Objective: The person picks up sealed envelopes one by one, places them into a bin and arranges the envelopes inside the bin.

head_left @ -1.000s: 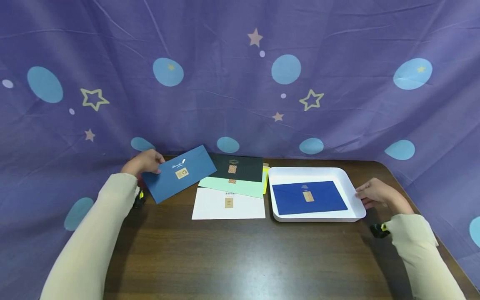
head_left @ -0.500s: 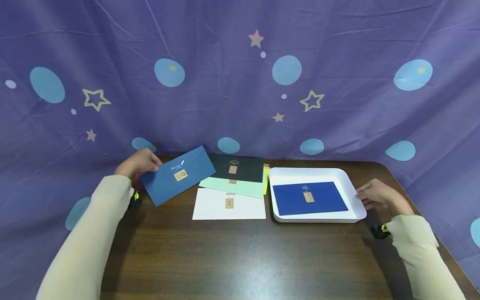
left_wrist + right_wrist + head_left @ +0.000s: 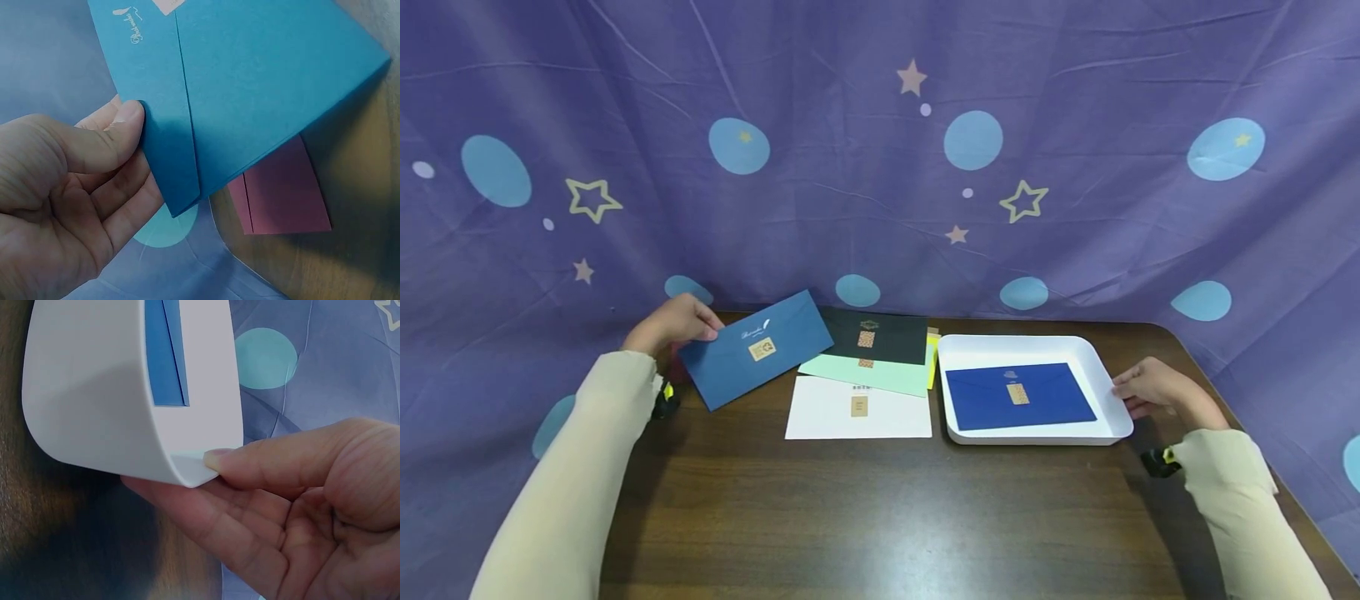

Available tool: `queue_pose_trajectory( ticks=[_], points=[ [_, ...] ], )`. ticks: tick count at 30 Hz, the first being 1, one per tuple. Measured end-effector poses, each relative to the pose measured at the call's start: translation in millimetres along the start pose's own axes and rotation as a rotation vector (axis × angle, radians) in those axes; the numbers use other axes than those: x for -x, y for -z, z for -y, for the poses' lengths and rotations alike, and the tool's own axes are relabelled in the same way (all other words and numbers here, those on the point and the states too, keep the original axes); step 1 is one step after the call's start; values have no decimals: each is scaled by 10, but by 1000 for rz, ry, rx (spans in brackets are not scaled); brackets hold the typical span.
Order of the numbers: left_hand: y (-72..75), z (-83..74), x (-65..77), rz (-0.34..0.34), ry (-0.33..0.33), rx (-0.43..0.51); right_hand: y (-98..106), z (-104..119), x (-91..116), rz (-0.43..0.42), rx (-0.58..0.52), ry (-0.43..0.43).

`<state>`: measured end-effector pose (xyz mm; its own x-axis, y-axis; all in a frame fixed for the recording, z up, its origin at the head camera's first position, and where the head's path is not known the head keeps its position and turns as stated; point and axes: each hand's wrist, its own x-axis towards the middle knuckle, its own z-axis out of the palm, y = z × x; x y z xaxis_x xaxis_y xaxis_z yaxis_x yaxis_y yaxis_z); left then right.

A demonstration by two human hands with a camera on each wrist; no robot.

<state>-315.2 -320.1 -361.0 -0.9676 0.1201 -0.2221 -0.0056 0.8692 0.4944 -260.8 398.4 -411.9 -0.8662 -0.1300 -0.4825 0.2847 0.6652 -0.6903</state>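
A blue envelope [image 3: 737, 358] with a small tan sticker is pinched at its left end by my left hand [image 3: 676, 323]. In the left wrist view the thumb lies on the face of this envelope [image 3: 250, 87], fingers behind it; a red envelope [image 3: 284, 190] shows underneath. My right hand [image 3: 1153, 387] grips the right wall of a white tray [image 3: 1108, 421]. Seen from the right wrist, the thumb is inside the tray rim [image 3: 190, 472] and the fingers are outside. Inside the tray lies a darker blue envelope [image 3: 1052, 396], flat on its bottom.
Between the left hand and the tray, a black envelope [image 3: 895, 333], a mint green envelope [image 3: 850, 369] and a white envelope [image 3: 820, 412] overlap on the wooden table [image 3: 850, 517]. A yellow edge [image 3: 932, 367] peeks out beside them. A purple patterned curtain [image 3: 865, 217] hangs behind.
My left hand has shifted slightly left, and the blue envelope it holds has moved a little left as well. The right hand and the tray have stayed put.
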Motion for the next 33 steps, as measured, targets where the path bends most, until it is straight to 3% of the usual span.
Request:
queue_pose_trajectory(
  ticks=[10, 33],
  points=[
    [-68, -224, -1, 6, -114, -5, 10, -23, 0, 6, -14, 6],
    [-484, -1298, -229, 65, -388, 14, 47, -1, -44, -21, 19, -27]
  ],
)
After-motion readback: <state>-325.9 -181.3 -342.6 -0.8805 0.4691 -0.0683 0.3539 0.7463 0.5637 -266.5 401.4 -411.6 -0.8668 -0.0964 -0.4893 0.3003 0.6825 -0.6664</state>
